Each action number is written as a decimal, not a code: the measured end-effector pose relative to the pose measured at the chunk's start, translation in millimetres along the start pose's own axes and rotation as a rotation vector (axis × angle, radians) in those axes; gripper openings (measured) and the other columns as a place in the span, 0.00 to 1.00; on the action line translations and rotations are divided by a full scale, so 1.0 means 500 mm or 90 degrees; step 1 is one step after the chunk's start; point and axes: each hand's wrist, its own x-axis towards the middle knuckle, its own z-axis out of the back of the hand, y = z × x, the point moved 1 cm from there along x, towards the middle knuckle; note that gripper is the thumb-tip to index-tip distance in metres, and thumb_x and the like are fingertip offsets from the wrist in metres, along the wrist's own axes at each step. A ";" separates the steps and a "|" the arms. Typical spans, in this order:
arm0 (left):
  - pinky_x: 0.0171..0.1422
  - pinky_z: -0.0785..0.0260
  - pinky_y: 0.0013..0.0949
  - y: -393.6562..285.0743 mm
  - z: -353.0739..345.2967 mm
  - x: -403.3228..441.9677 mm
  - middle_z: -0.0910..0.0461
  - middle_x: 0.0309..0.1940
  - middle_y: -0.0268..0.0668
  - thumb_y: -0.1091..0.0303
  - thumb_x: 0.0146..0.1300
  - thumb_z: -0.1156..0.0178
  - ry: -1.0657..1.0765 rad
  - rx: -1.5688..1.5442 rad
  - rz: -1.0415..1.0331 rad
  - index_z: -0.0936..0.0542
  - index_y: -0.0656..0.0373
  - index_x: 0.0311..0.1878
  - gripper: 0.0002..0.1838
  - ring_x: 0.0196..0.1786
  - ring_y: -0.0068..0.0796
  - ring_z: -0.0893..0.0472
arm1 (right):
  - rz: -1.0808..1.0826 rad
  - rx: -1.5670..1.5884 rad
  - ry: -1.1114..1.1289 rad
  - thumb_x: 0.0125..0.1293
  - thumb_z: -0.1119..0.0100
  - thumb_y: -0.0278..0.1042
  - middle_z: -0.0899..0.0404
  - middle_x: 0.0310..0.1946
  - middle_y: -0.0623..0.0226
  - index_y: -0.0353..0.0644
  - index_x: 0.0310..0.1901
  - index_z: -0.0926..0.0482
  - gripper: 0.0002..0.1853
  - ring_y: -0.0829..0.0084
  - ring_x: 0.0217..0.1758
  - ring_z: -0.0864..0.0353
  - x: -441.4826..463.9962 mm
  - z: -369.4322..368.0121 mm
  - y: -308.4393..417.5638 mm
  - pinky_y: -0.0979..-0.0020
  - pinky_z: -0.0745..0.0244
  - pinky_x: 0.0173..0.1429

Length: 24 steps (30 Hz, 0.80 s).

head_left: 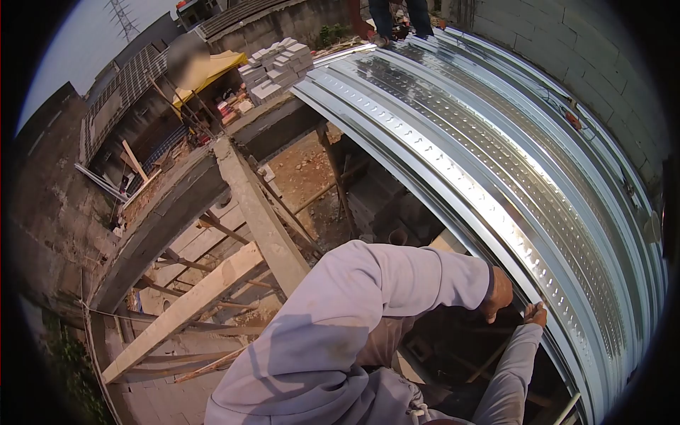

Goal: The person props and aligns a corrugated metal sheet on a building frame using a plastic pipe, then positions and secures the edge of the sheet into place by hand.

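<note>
Ribbed, shiny metal decking sheets [453, 166] run from the upper middle down the right side. My left hand [500, 292] is bent downward beside the nearest sheet's edge, its fingers curled and partly hidden; what it holds cannot be made out. Just to its right, my right hand [536, 314] has its fingers closed at that same edge, seemingly gripping the sheet's lip. Both arms are in long light-grey sleeves, the left one crossing in front of the dark opening below.
Concrete beams [258, 205] and a wooden plank [184, 312] span a deep drop at left. Stacked grey blocks [273, 71] stand beyond, near a yellow tarp [212, 74]. Another person's legs [400, 18] are at the sheets' far end. A block wall [567, 53] borders the right.
</note>
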 end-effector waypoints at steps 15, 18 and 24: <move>0.47 0.35 0.37 -0.011 0.011 -0.008 0.24 0.36 0.39 0.52 0.49 0.44 0.032 0.029 0.031 0.24 0.57 0.38 0.19 0.44 0.38 0.26 | 0.013 0.043 -0.012 0.58 0.50 0.39 0.27 0.25 0.62 0.42 0.29 0.29 0.10 0.68 0.28 0.26 -0.023 -0.009 0.001 0.71 0.29 0.36; 0.47 0.35 0.36 -0.014 0.017 -0.012 0.24 0.37 0.39 0.52 0.50 0.45 0.037 0.035 0.024 0.24 0.57 0.39 0.19 0.44 0.38 0.26 | 0.000 0.041 -0.032 0.58 0.50 0.40 0.27 0.25 0.62 0.41 0.30 0.28 0.10 0.67 0.29 0.26 -0.028 -0.016 0.004 0.71 0.29 0.36; 0.47 0.35 0.36 -0.017 0.021 -0.016 0.24 0.37 0.39 0.52 0.50 0.45 0.048 0.040 0.030 0.24 0.57 0.38 0.19 0.44 0.38 0.26 | 0.008 0.031 -0.020 0.57 0.49 0.39 0.26 0.26 0.61 0.41 0.31 0.28 0.10 0.67 0.30 0.25 -0.031 -0.011 0.004 0.70 0.29 0.35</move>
